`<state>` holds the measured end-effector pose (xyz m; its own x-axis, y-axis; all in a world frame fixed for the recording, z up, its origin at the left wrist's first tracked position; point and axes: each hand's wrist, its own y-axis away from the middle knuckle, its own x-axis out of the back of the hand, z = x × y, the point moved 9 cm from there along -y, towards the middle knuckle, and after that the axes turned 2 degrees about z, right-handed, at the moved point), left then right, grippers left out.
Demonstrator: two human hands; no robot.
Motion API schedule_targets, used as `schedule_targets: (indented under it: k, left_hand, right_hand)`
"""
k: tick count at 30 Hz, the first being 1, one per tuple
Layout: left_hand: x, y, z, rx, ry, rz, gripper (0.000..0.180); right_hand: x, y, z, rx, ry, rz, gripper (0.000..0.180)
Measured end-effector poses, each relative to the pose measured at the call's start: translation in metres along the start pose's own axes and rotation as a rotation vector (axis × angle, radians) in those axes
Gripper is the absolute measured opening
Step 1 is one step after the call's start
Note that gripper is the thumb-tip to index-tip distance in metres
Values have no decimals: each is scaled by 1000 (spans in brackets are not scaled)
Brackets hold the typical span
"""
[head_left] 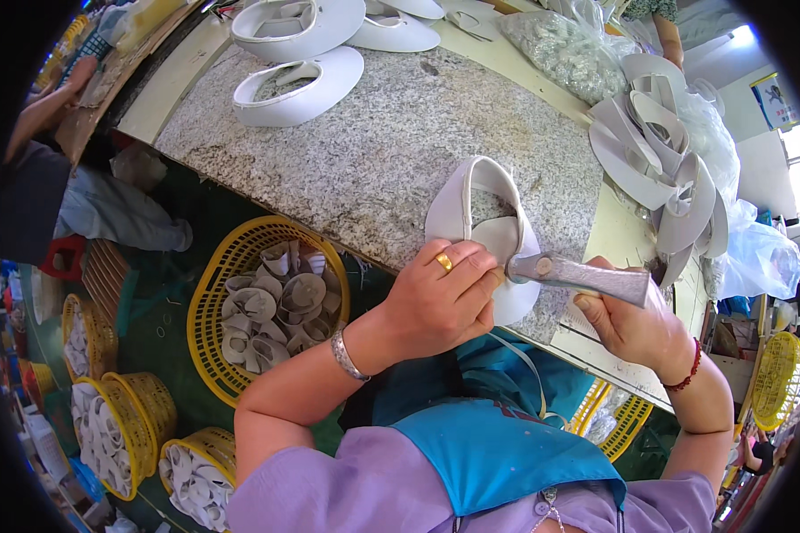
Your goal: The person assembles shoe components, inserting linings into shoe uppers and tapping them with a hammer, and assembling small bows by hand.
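A white shoe upper [454, 202] stands on the speckled stone slab [400, 133], its rounded open rim upward. My left hand [449, 293], with a gold ring, is closed on the near side of it, fingers bent over its edge. In my right hand [627, 324] is a cobbler's hammer [587, 275] with a grey metal head. The narrow end of that head lies beside my left fingertips, against or just above the upper; I cannot tell which. Most of the hammer's handle is hidden.
More white uppers [298, 86] lie at the slab's far left, and a heap of them [636, 160] sits on the right. Behind is a clear plastic bag [564, 58]. Below the table edge stands a yellow basket [206, 311] of pieces. Another person's arm [49, 107] is at far left.
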<state>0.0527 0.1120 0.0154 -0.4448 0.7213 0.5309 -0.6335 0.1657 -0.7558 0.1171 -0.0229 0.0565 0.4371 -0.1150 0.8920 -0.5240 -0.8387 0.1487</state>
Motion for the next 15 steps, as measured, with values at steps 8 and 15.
schedule_targets:
  k: [8,15]
  left_hand:
    - [2,4,3,-32,-69,44,26]
    - [0,6,2,16,-68,59,20]
  right_hand:
    - [8,-10,-30,9,271,3,19]
    - [4,5,-3,-185,99,10,20]
